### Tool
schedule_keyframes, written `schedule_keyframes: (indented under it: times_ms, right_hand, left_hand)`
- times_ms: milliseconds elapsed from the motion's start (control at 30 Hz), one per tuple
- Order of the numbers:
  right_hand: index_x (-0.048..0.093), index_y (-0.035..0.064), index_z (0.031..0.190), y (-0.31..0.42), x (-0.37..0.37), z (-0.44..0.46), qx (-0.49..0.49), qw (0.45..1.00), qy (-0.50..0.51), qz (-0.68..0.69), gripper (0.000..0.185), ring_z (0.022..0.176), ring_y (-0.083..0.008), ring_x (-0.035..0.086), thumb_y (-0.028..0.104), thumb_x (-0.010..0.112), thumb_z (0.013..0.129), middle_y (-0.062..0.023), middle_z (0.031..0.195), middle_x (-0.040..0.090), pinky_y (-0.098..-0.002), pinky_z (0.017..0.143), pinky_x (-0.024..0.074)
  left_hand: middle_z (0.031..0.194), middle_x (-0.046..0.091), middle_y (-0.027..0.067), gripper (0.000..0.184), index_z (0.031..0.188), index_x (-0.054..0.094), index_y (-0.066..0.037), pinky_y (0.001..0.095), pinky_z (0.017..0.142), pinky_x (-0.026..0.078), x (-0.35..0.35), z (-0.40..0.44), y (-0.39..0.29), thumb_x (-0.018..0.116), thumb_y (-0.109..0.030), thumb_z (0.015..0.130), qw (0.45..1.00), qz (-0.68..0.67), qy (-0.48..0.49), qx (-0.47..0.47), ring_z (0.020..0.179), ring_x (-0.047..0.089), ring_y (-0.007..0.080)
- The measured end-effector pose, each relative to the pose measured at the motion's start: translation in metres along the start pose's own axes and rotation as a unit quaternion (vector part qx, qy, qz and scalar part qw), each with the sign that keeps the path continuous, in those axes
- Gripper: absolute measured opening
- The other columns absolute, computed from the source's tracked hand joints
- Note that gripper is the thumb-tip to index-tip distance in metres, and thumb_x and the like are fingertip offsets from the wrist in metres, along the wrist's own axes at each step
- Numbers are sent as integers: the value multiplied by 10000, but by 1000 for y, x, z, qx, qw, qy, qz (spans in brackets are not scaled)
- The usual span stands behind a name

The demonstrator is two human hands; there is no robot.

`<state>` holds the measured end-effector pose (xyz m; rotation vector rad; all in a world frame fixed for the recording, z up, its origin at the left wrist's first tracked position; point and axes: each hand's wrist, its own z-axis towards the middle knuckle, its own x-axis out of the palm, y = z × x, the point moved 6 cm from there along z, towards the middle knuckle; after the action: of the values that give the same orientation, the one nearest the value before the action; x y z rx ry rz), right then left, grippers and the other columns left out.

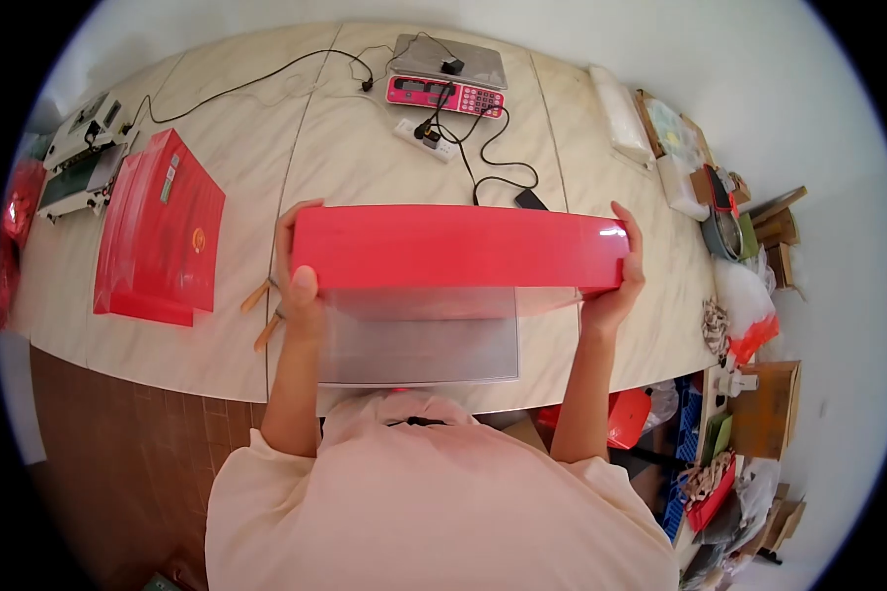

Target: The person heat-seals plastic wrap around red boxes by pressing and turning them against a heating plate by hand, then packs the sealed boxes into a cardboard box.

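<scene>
A long red box (458, 246) is held level above the marbled table. My left hand (301, 266) grips its left end, with the thumb on the near side. At the right end, my right hand (616, 266) has its fingers wrapped round the corner. Below the box, a grey rectangular mat or tray (419, 355) with a thin dark border lies at the table's near edge, partly hidden by the box. Beside my left forearm are two wooden-handled tools (261, 313), their other ends hidden behind my wrist.
Red glossy bags or boxes (163, 236) stand on the left, near a grey machine (84, 158). A pink-fronted scale (445, 96), a power strip (425, 140) and black cables lie at the back. Bags and cardboard (764, 404) crowd the right side.
</scene>
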<state>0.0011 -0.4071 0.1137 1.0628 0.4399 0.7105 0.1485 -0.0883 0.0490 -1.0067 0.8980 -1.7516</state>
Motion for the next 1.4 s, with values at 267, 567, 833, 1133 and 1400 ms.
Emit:
schedule_keyframes:
  times_ms: [267,567,833,1133,1400]
  right_hand:
    - [465,6,1239,-33,81,-39,55,991,60,104,669,929,-135,568,524,476,815,-88,1160,527,-228,783,455]
    - [500,-27,1215,-10,130,-56,-35,980,147,132,586,973,-217,507,430,499,848,-115,1055,531,-308,898,371]
    - [567,-30,1180,-19,55,-31,-58,990,90,87,554,934,-193,509,419,447,878,-103,983,552,-290,863,373]
    - [488,-34,1261,-33,-21,-27,24,997,-8,71,716,1013,-213,560,522,441,811,-130,1077,577,-304,892,427]
    - [500,-25,1238,-30,-23,-25,25,998,-6,57,613,1086,-217,525,433,407,841,-131,1136,557,-302,930,408]
  left_hand:
    - [1229,479,103,895,1239,447,14,339,917,415,-88,-9,-39,460,-742,761,989,101,-97,38,1090,506,197]
    - [1280,505,115,763,1267,480,12,366,990,370,-144,-4,-59,295,-605,857,977,142,-156,22,1205,462,238]
    - [1248,496,102,745,1284,440,1,333,974,375,-87,-7,-29,386,-608,858,985,121,-127,-2,1152,475,201]
    - [1333,412,118,805,1327,372,-13,341,987,373,22,-4,-23,407,-650,836,996,82,35,-22,1186,455,206]
    - [1396,411,148,803,1392,341,-26,392,1080,273,6,-11,-25,324,-628,861,999,17,-3,-49,1301,382,250]
